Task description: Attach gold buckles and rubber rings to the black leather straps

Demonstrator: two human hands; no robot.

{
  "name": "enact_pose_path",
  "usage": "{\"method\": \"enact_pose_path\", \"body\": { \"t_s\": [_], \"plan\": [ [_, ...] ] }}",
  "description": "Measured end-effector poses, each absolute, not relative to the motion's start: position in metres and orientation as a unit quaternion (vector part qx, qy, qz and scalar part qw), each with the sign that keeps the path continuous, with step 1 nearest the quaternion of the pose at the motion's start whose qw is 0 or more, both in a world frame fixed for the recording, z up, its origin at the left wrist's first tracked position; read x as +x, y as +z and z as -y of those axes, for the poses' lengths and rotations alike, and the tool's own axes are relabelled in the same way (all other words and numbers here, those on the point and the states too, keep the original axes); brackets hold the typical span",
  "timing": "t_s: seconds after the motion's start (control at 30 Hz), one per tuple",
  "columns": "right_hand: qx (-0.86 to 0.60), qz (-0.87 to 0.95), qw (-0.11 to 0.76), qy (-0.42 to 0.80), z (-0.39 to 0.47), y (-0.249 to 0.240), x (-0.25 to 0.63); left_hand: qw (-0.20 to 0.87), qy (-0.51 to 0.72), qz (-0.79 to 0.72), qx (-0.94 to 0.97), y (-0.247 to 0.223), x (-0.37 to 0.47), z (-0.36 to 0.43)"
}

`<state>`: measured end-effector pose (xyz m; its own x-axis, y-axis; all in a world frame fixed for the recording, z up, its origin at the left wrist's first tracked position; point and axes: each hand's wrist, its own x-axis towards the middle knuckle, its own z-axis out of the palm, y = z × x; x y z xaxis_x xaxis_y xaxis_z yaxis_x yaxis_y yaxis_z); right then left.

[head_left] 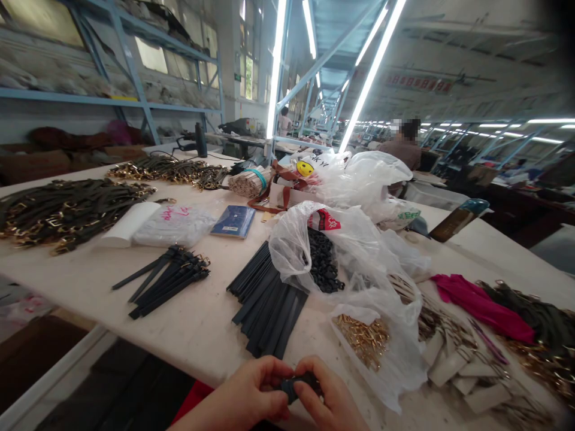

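Observation:
At the table's near edge, my left hand [251,392] and my right hand [330,401] meet with fingers closed. Both pinch a small dark piece [290,389] that looks like a bent strap; most of it is hidden by the fingers. Just beyond lies a fan of flat dark straps [274,314]. Finished-looking dark straps with gold buckles [173,281] are piled to the left. Small black loops [326,263] spill inside a clear plastic bag [291,239]. Right of my hands, small gold metal pieces [362,338] sit in another open bag.
Buckled straps [81,209] are heaped at the far left, near a blue booklet [233,221]. Pale straps [467,365] and a magenta cloth [485,305] cover the right side. A bottle [458,220] lies tilted behind. A person [402,146] is in the background.

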<state>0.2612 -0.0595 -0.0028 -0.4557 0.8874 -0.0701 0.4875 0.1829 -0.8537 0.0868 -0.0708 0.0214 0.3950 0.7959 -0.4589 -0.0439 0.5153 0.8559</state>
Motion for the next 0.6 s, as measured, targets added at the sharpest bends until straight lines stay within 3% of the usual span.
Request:
{"method": "enact_pose_path", "body": {
  "t_s": [0.1, 0.37, 0.6],
  "plan": [
    [-0.485, 0.695, 0.223, 0.483, 0.062, 0.002, 0.261, 0.735, 0.283, -0.468, 0.402, 0.021, 0.088, 0.074],
    [-0.49, 0.734, 0.205, 0.424, 0.064, 0.005, 0.259, 0.744, 0.298, -0.454, 0.389, 0.016, 0.091, 0.08],
    [-0.47, 0.746, 0.148, 0.449, 0.076, 0.017, 0.267, 0.733, 0.245, -0.489, 0.404, 0.018, 0.096, 0.09]
  ]
}}
